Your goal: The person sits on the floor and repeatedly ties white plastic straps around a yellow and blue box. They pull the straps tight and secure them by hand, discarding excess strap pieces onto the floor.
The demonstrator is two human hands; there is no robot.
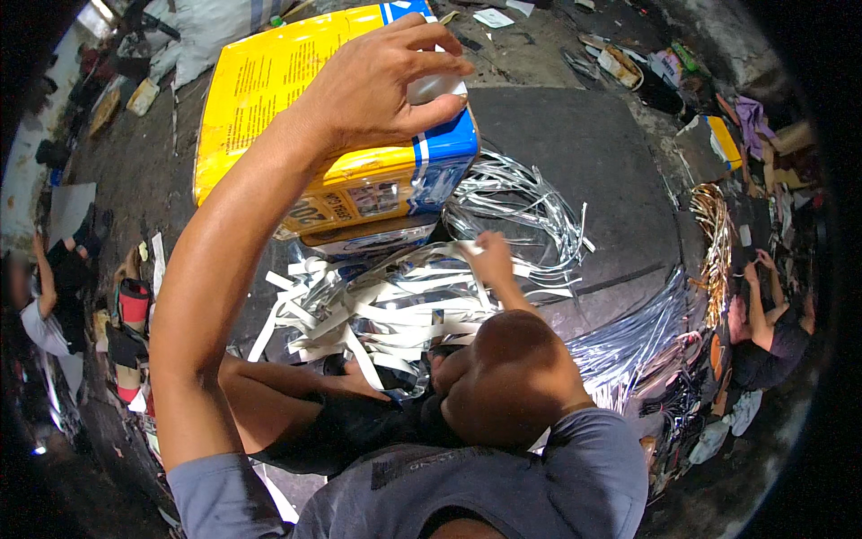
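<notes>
A large yellow and blue metal tin (269,81) lies on its side in front of me. My left hand (395,76) is over its blue end, with thumb and curved fingers apart; whether it touches the tin I cannot tell. Below the tin lies a loose heap of white and silvery flat strips (386,296), near my folded legs. My right hand (492,260) is at the heap's far right edge, its fingers closed at a white strip; the fingertips are partly hidden. Just beyond it is a looped bundle of shiny silver strips (530,202).
Bluish-silver strips (637,332) fan out right of my knee, below a copper-coloured bundle (712,242). White sacks (211,36) stand at the far left. Other people sit at the left (45,314) and right (777,323). Scraps litter the dark floor.
</notes>
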